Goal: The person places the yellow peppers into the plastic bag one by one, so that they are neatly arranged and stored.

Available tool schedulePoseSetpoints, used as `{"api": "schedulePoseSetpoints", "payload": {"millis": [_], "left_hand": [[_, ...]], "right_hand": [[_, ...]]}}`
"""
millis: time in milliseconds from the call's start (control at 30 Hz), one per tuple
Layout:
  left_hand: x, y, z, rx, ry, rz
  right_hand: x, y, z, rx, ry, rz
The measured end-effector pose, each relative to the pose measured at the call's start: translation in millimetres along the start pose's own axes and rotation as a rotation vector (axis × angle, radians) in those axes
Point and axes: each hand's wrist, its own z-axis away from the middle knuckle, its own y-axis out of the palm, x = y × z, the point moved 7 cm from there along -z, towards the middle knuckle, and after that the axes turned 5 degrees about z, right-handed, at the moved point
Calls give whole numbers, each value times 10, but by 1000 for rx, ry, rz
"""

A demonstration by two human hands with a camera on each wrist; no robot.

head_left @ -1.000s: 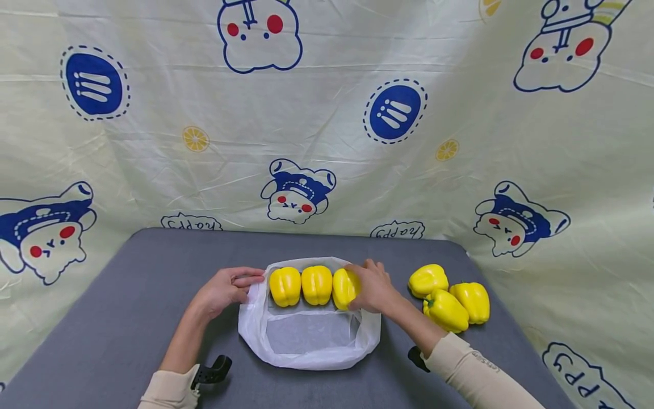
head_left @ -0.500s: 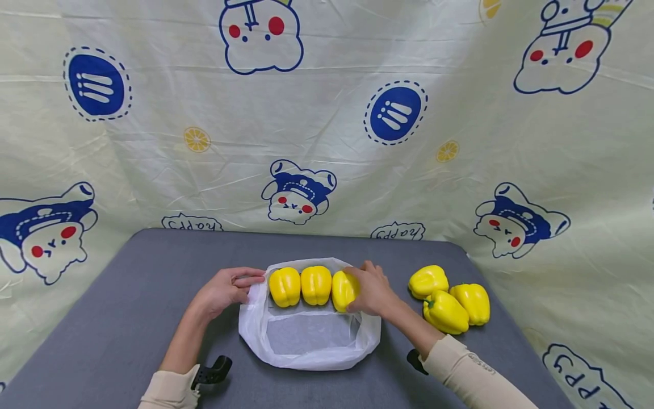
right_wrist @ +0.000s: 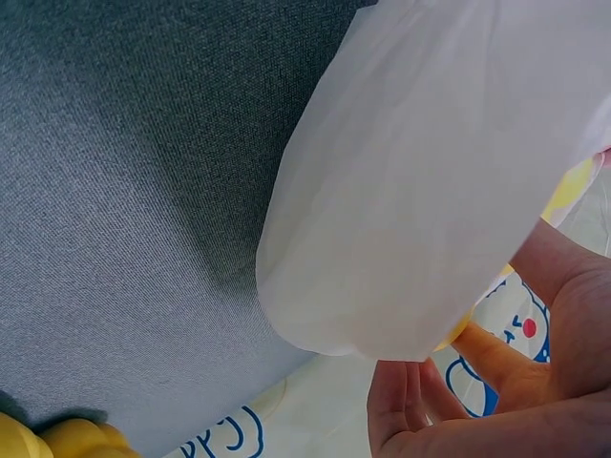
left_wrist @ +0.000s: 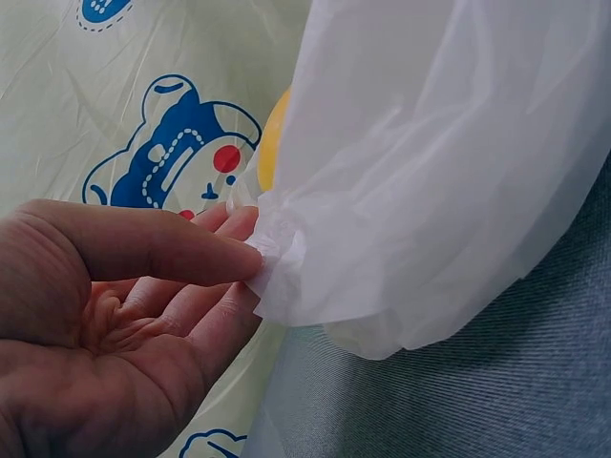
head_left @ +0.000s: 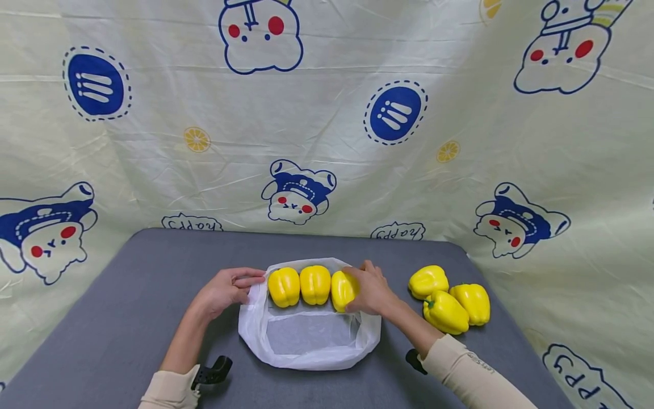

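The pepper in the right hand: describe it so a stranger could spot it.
On the gray table sits an open white bag. Inside, three yellow peppers form a row. Yours is the rightmost pepper, the only one the right hand grips.

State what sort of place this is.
Probably a makeshift tabletop filming or practice space, though the wider room is out of view. A cartoon-printed sheet hangs behind a gray table, where yellow bell peppers lie beside an open white bag.
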Motion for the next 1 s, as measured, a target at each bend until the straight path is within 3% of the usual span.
{"api": "schedulePoseSetpoints", "payload": {"millis": [367, 733, 1000], "left_hand": [[13, -1, 7, 4, -8, 3], [4, 1, -3, 3, -14, 2], [10, 4, -2, 8, -8, -1]], "right_hand": [[-3, -32, 25, 0, 1, 2], [-43, -231, 92, -27, -3, -9], [-193, -372, 156, -47, 10, 1]]}}
